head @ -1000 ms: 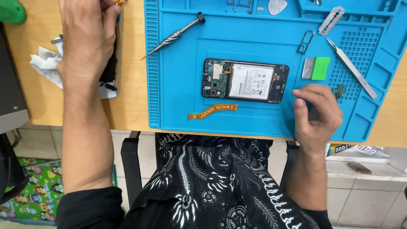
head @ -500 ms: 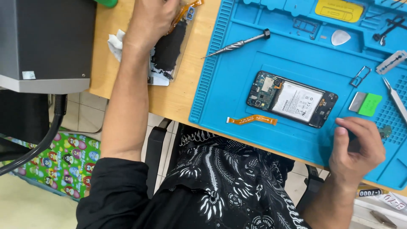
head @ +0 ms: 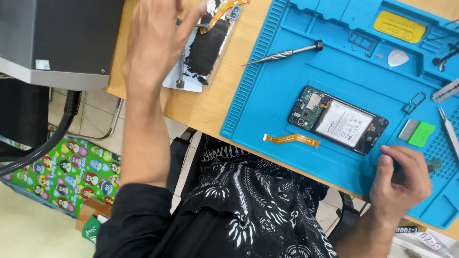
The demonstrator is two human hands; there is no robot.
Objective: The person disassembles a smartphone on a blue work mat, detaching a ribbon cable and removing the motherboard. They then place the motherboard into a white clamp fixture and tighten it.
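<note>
The left hand (head: 155, 45) hovers at about ten o'clock in the head view, fingers spread wide and blurred, its grip open and holding nothing. Just beside its fingertips, at about eleven o'clock, lies a detached phone back cover (head: 203, 45) on the wooden tabletop (head: 210, 107), inner side up, dark in the middle, with an orange flex strip (head: 221, 13) across its top end.

The right hand (head: 399, 179) rests at about four o'clock on the blue silicone repair mat (head: 267, 95), fingers curled inward; whether the grip pinches anything cannot be told. Directly at its ten o'clock, just beside the fingertips, lies the opened smartphone (head: 337, 119), its circuit board and white-labelled battery exposed.

An orange flex cable (head: 291, 139) lies on the mat near the phone's lower left edge. A precision screwdriver (head: 282, 53) lies at the phone's eleven o'clock. A white triangular pick (head: 397, 57) sits at one o'clock, a yellow card (head: 399, 26) above it. A green tab (head: 421, 134) lies at the phone's three o'clock, tweezers (head: 448, 131) beside it. A grey box (head: 57, 38) fills the nine to eleven o'clock corner.
</note>
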